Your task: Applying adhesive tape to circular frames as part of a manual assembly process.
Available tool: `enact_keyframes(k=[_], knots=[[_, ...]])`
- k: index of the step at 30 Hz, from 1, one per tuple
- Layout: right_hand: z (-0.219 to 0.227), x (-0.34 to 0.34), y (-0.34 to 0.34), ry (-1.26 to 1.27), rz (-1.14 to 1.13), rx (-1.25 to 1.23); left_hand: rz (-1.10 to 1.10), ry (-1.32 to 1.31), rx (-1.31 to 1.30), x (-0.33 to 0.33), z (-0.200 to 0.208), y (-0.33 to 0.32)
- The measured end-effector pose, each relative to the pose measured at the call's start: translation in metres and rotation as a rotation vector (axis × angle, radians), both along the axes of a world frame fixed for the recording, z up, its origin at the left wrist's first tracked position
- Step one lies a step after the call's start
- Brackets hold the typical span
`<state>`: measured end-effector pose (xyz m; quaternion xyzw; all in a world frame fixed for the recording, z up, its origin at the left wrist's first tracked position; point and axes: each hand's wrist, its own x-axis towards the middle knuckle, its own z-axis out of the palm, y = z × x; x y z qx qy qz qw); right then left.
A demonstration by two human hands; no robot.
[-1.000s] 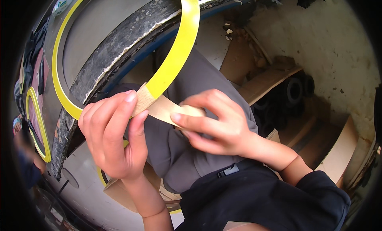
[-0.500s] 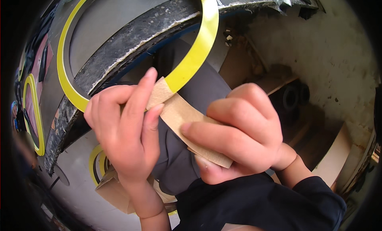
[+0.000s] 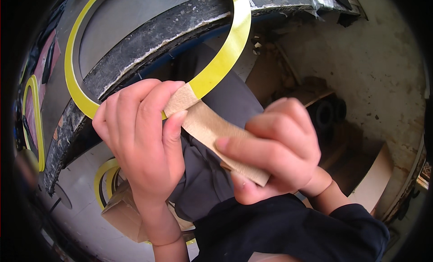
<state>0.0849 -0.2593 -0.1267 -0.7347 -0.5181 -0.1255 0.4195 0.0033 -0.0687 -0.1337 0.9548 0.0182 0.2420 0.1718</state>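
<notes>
A large glossy yellow ring (image 3: 219,70) reaches from the bench down to my left hand (image 3: 140,135), whose fingers are closed round its near part. A tan paper-like strip (image 3: 203,122) is wrapped over the ring beside my left thumb and forefinger. Its free length slants down to the right. My right hand (image 3: 282,153) pinches that length between thumb and curled forefinger, and the cut end sticks out past the thumb. The part of the ring under my left fingers is hidden.
Ahead runs the bench's worn, chipped dark edge (image 3: 149,54). Another yellow loop (image 3: 40,126) is at the far left. Several yellow rings (image 3: 100,185) and a cardboard box (image 3: 122,212) sit low at left. Dark round rolls (image 3: 324,113) and cardboard (image 3: 374,178) stand at right.
My left forefinger has come down from its raised position onto the strip and ring. My right hand has shifted slightly right with the strip's free end.
</notes>
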Motion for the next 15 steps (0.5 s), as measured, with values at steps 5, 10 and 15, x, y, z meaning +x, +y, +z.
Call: enact_keyframes(k=[5, 10, 15], knots=[[0.003, 0.031, 0.038, -0.07, -0.038, 0.254, -0.013, -0.006, -0.029, 0.002, 0.001, 0.0], [0.009, 0.04, 0.041, 0.017, -0.055, 0.179, -0.022, -0.032, -0.033, 0.002, -0.004, 0.002], [0.035, 0.025, 0.033, 0.331, -0.249, -0.164, -0.026, 0.004, -0.018, 0.001, 0.0, 0.001]])
